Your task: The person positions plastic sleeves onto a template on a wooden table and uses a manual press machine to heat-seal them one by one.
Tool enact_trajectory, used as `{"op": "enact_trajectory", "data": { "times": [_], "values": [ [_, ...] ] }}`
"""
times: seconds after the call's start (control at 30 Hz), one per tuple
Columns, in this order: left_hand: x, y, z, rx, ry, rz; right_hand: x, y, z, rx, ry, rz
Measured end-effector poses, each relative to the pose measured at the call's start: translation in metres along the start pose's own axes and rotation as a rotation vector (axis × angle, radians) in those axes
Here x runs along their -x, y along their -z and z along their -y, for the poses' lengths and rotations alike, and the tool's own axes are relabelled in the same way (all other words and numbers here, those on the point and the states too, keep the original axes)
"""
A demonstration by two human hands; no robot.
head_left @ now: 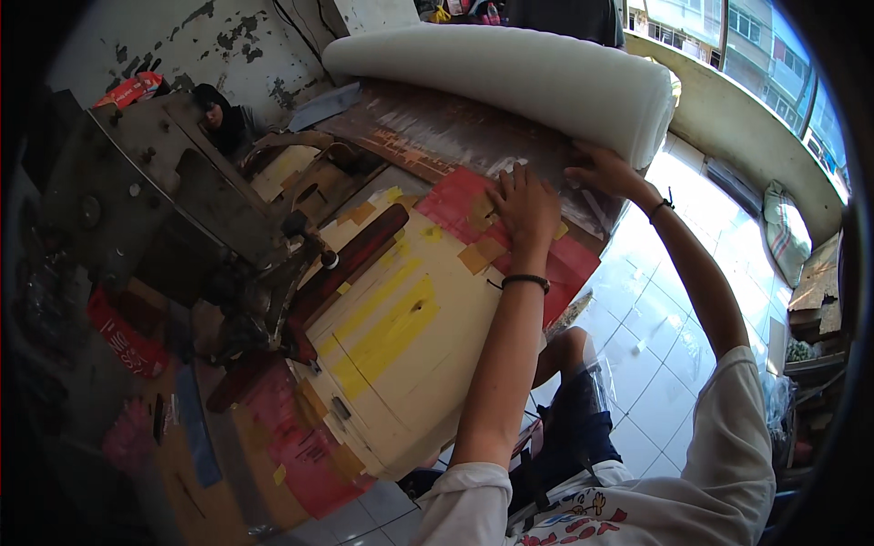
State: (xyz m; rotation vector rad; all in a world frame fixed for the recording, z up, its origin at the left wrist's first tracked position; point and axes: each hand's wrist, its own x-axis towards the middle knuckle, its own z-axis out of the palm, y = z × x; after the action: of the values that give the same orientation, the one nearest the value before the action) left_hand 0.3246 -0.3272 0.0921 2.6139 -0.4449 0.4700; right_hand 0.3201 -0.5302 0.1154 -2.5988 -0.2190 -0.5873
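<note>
Both hands are out in front of me at the far end of the worktable. My left hand [523, 211] lies flat, palm down, fingers spread and pointing away from me, pressed onto the red sheet patched with tan tape [473, 205] that covers the far part of the cream-coloured tabletop with yellow tape strips [401, 337]. A black band sits on that wrist. My right hand [603, 171] reaches a little further, fingers open and curled against the near underside of the big roll of white foam padding [510, 77]; I cannot tell how firmly it grips.

The white roll lies across the far edge of the table, on a worn brown board [437, 132], its open end overhanging the right-hand edge, just above my right hand. The left hand is just short of the roll, not touching it.

At the left side of the tabletop stands a dark grey industrial sewing machine [155, 200], with a long dark red strip [350, 259] lying beside its arm. Behind the machine another person in a dark head covering [223, 118] sits close to the peeling wall. Below the right edge is a white tiled floor [665, 346].
</note>
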Motion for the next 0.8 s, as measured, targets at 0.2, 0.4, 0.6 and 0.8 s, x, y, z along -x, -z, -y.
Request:
{"op": "enact_trajectory", "data": {
  "times": [0.2,0.4,0.6,0.8],
  "values": [
    [0.001,0.003,0.003,-0.026,0.015,0.033,-0.008,0.010,0.007,-0.264,-0.151,0.244],
    [-0.001,0.000,-0.003,0.016,0.004,0.008,0.009,0.059,0.009,-0.243,-0.232,0.458],
    [-0.001,0.001,0.004,-0.024,0.020,0.027,0.054,0.106,-0.010,-0.531,-0.349,0.584],
    [-0.001,0.009,0.000,-0.044,0.022,0.038,0.124,0.106,-0.064,-0.573,-0.464,0.486]
  ]
}}
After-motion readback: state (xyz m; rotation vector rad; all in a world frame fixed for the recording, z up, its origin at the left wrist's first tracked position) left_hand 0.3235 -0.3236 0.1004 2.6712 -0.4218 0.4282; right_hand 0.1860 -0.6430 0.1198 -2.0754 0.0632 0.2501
